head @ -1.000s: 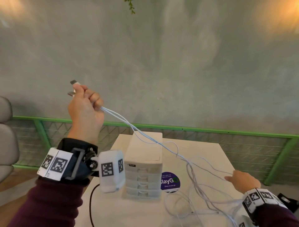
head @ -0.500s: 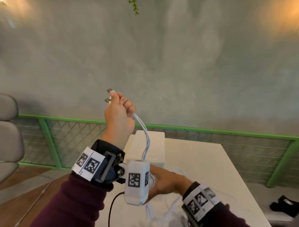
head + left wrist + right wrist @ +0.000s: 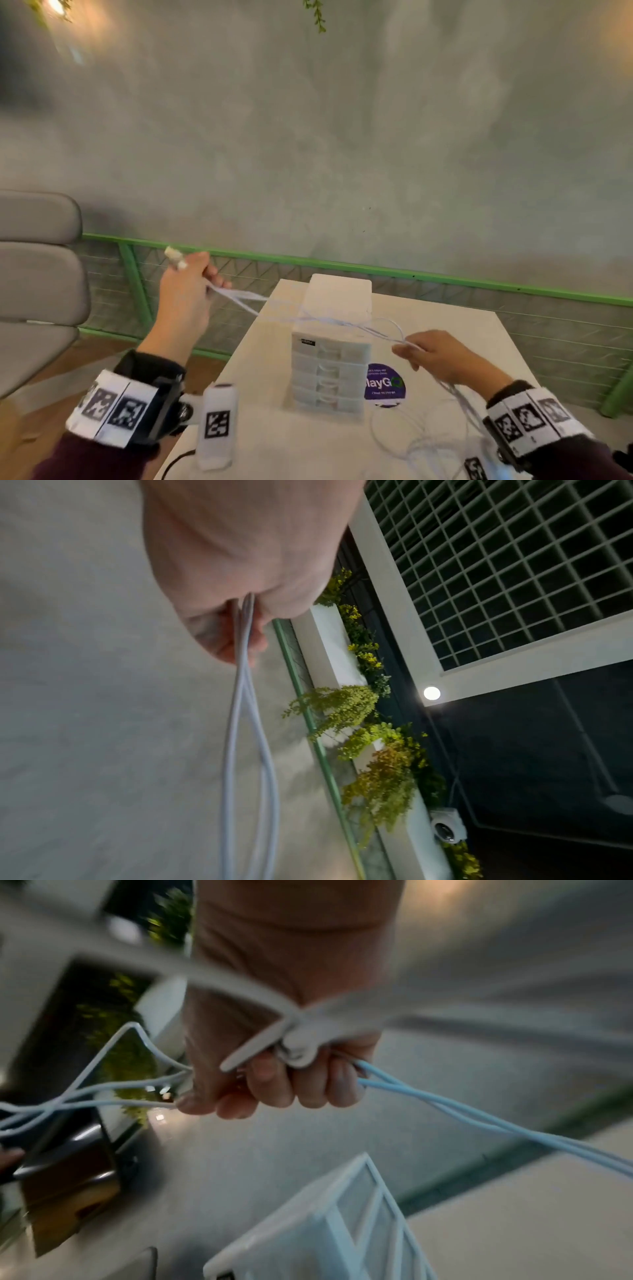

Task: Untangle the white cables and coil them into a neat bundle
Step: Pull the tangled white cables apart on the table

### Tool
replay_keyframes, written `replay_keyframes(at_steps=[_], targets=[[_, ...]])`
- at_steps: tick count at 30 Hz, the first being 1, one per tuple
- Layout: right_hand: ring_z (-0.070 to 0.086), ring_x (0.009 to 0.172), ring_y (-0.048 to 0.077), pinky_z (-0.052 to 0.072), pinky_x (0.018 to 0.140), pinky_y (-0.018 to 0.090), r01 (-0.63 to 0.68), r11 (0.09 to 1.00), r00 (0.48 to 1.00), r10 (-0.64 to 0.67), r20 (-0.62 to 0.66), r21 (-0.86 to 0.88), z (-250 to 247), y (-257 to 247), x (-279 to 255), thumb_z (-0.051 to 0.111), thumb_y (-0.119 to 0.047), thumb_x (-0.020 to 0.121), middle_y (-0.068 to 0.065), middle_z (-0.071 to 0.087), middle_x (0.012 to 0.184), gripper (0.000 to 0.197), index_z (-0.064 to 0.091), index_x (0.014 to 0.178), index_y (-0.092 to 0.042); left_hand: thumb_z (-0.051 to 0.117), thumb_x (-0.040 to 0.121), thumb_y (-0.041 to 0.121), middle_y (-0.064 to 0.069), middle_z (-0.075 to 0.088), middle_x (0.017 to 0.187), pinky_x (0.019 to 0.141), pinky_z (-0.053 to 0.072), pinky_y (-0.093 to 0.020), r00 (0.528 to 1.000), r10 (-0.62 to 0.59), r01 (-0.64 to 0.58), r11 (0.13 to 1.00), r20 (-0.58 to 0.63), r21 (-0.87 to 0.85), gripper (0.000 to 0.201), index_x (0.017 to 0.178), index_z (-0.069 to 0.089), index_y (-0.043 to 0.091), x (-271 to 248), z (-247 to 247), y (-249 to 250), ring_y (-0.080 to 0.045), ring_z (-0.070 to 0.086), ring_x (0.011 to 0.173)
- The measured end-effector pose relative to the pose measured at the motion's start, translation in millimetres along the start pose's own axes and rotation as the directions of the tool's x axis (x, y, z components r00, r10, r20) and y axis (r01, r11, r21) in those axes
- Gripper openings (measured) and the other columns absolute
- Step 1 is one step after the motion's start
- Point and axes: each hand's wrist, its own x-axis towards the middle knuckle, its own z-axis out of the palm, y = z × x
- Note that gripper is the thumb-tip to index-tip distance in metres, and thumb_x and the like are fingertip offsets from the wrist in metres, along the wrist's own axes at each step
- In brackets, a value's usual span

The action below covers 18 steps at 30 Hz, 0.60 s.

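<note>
White cables [image 3: 322, 320] run taut between your two hands, and that span is what your next move turns on. Your left hand [image 3: 186, 301] sits up at about 10 o'clock from the drawer box [image 3: 330, 346], fingers clenched round the plug ends (two connectors poke out past the knuckles), with two strands leaving the fist side by side in the left wrist view. Your right hand [image 3: 435, 356] is lower, at about 3 o'clock from the box, fingers curled round the same strands. The long axis runs from 10 o'clock down toward 4, passing over the box top. Past your right hand the slack drops toward 5 o'clock onto the table [image 3: 445, 315] in loose loops, which look still tangled. Your right hand is nearer that slack, so feeding the next loop likely falls to it.
</note>
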Motion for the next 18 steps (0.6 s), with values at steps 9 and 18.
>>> replay_keyframes(at_steps=[9,18], targets=[[0.043,0.057,0.003,0.032,0.056,0.019,0.138,0.982,0.988,-0.126,0.093,-0.128,-57.8,-69.8,-25.0,0.047,-0.049,0.089,-0.01,0.049,0.057,0.04,0.048,0.056,-0.026,0.059,0.087,0.041,-0.012,0.039,0.145,0.11,0.027,-0.041,0.949,0.26,-0.283,0.445,0.18,0.85,0.073,0.142,0.029,0.003,-41.5,-10.6,-9.0,-0.032,0.031,0.137],[0.044,0.065,0.007,0.033,0.058,0.017,0.148,0.985,0.982,-0.136,0.129,-0.086,-50.3,-80.6,-7.9,0.073,-0.027,0.074,-0.01,0.049,0.071,0.019,0.061,0.089,-0.027,0.042,0.095,0.042,0.006,0.047,0.064,0.054,0.043,-0.019,0.398,-0.576,-0.253,0.68,0.715,0.688,0.026,0.1,0.052,0.018,-93.6,60.5,-71.8,-0.006,0.044,0.052]])
